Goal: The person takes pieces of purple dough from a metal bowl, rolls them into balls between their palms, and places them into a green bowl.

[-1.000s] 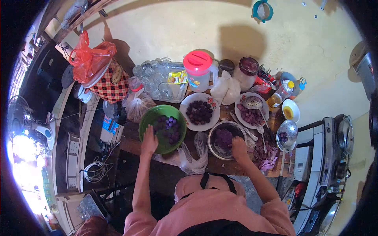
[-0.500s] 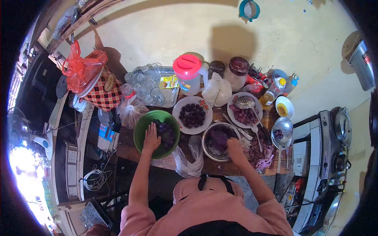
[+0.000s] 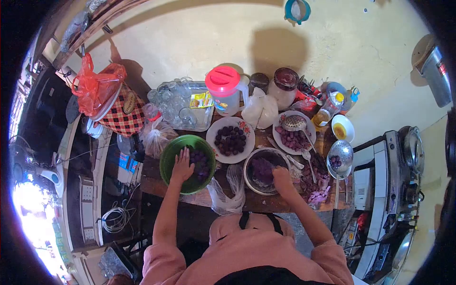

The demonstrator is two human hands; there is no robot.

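My left hand (image 3: 182,167) lies with its fingers stretched out on the inner left side of a green bowl (image 3: 166,151). Several purple balls (image 3: 201,164) sit in that bowl, beside the hand. My right hand (image 3: 282,178) is at the right rim of a round container (image 3: 247,178), its fingers closed. What they hold, if anything, is hidden. Inside the container is a lump of purple dough or mash (image 3: 261,171). Between the two vessels, a flowered plate (image 3: 214,132) bears several dark purple balls (image 3: 230,140). A crumpled plastic bag (image 3: 228,202) lies near the table's front edge.
Behind stand a pink-lidded pitcher (image 3: 224,90), a tray of glass cups (image 3: 207,124) and a lidded jar (image 3: 284,90). To the right are a plate of purple pieces (image 3: 293,141) with a slotted ladle (image 3: 294,123), a skimmer (image 3: 339,154), an oil bottle (image 3: 327,110) and a stove (image 3: 393,171).
The view has shifted slightly. My left hand stays in the green bowl. My right hand has moved very little at the container's rim, and the purple mash looks slightly different in shape.
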